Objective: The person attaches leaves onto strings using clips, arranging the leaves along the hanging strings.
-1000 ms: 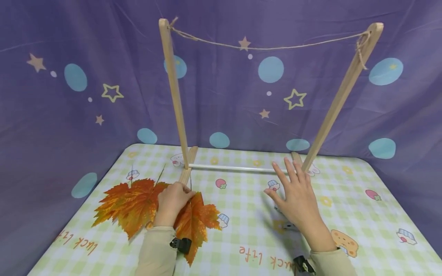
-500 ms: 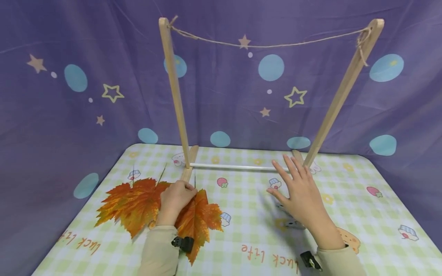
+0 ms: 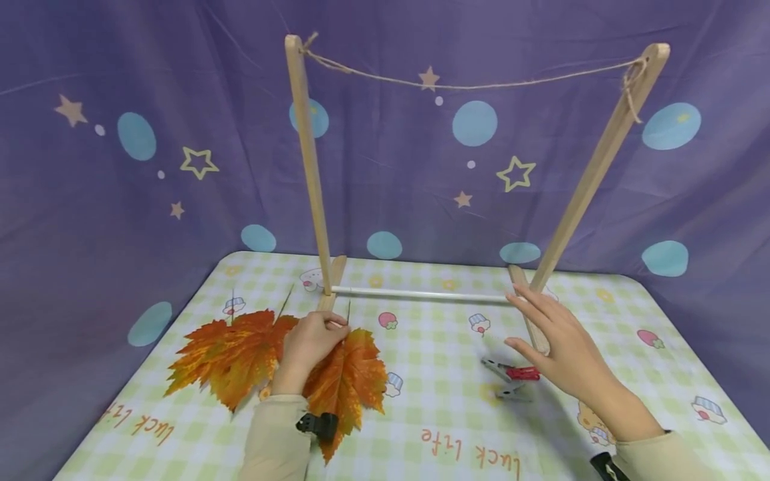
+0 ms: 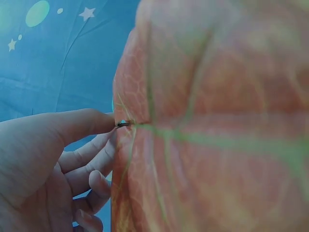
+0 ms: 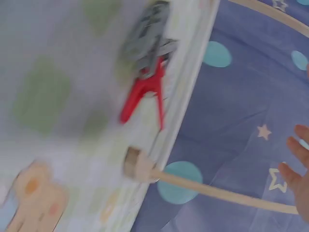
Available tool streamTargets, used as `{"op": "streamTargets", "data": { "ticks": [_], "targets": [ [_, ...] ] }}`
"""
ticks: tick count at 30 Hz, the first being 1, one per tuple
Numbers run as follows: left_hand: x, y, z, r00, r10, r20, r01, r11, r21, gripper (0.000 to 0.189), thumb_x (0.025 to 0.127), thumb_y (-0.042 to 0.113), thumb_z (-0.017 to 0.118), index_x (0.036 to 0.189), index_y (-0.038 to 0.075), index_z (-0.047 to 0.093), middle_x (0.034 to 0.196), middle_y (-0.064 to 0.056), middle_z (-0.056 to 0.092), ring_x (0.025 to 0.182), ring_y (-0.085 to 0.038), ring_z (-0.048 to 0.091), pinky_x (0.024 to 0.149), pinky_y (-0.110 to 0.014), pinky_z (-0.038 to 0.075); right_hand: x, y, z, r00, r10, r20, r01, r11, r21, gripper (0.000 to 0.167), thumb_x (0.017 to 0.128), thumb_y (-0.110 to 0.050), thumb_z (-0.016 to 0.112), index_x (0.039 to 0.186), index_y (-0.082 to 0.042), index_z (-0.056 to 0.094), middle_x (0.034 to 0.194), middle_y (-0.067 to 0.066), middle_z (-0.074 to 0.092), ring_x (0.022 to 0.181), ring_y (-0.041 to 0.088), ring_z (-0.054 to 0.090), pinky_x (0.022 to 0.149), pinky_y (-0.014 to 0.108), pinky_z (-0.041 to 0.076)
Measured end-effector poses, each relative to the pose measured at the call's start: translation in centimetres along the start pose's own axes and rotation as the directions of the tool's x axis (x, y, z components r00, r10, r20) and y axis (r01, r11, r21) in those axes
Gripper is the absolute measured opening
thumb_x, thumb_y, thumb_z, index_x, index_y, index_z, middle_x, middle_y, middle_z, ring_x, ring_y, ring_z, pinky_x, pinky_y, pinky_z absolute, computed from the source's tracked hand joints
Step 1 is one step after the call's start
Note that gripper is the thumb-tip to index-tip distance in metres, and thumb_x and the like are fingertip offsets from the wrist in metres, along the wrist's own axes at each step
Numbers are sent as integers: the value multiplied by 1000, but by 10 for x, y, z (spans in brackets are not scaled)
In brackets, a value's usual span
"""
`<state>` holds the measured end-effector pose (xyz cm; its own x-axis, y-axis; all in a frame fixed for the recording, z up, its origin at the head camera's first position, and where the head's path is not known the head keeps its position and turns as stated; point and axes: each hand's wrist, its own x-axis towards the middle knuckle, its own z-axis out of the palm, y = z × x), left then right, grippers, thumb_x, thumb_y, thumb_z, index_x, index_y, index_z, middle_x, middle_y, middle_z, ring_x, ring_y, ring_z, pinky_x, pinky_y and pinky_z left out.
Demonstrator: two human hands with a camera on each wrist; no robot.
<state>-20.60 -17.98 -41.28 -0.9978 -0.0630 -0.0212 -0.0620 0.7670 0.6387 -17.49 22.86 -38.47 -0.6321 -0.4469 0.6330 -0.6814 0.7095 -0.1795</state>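
Observation:
My left hand (image 3: 308, 349) pinches an orange artificial maple leaf (image 3: 351, 374) where blade meets stem; its thin stem points away from me. In the left wrist view, thumb and fingers hold the leaf (image 4: 217, 125) at its edge, and the blade fills the right side. More orange leaves (image 3: 231, 357) lie left of this hand, partly behind it. My right hand (image 3: 565, 351) hovers with spread fingers, holding nothing. Just left of it on the table are a red spring clip (image 3: 523, 373) and grey clips (image 3: 514, 393), also visible as a red-handled clip (image 5: 145, 94) in the right wrist view.
A wooden stand has a left post (image 3: 309, 160) and a right post (image 3: 601, 157). Sagging twine (image 3: 463, 87) joins their tops, and a white rod (image 3: 421, 294) links them low down. The checked tablecloth (image 3: 433, 394) ends at a purple curtain (image 3: 385, 194).
My right hand has moved right and slightly toward me, uncovering the red and grey clips. The left hand stays nearly in place on its leaf, which has turned slightly.

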Motion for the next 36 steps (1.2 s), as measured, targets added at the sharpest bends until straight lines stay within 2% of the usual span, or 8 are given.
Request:
{"op": "streamTargets", "data": {
  "ticks": [6,9,13,16,21,26,32,36],
  "targets": [
    [-2,2,-1,999,34,-9,-34,999,-15,23,93,32,70,111,18,74,93,5,73,76,-15,65,79,-52,48,-15,8,-7,999,-47,-1,47,997,69,63,95,-52,60,141,-10,55,146,6,50,132,26,46,114,23,23],
    [-1,3,-2,998,54,-19,-54,998,-13,22,93,32,70,110,19,74,94,5,73,78,-15,65,74,-48,49,-23,10,-10,999,-45,11,43,989,141,59,91,-39,71,139,-6,57,145,6,51,133,18,44,111,19,25],
    [-1,3,-2,998,63,-26,-63,998,-18,22,93,32,70,110,18,74,96,5,73,80,-16,66,72,-46,49,-32,9,-12,998,27,49,-36,978,205,66,78,-11,84,138,-10,57,143,2,52,133,6,41,107,12,27],
    [-1,2,-2,998,55,-27,-55,998,-24,23,93,32,70,111,18,73,95,5,73,78,-15,65,72,-46,49,-38,7,-11,992,95,82,-112,967,230,74,72,-1,86,138,-14,57,140,-3,53,131,-2,41,103,8,28],
    [0,2,-3,998,52,-27,-53,998,-27,24,93,31,70,112,17,73,96,5,72,78,-15,65,72,-45,49,-45,7,-7,983,138,121,-164,954,250,69,73,-1,85,135,-18,60,134,-4,57,123,-2,48,99,6,31],
    [1,2,-4,998,59,-26,-59,998,-23,24,93,31,70,113,17,73,96,5,72,77,-14,65,70,-44,48,-54,10,-1,975,162,150,-191,959,207,60,75,-7,86,129,-20,64,129,-5,60,116,2,53,94,8,36],
    [0,1,-4,998,58,-25,-59,998,-17,24,93,31,70,112,17,73,96,5,72,76,-14,65,69,-43,48,-67,8,7,962,184,200,-221,958,182,46,76,-13,85,119,-17,69,118,-5,64,105,8,60,83,23,52],
    [1,1,-3,997,68,-24,-68,998,-7,23,93,30,70,112,17,73,97,4,73,77,-15,65,70,-45,49,-73,8,12,952,188,241,-245,941,234,40,78,-13,84,116,-18,71,110,-9,67,93,9,62,76,27,54]
  ]
}}
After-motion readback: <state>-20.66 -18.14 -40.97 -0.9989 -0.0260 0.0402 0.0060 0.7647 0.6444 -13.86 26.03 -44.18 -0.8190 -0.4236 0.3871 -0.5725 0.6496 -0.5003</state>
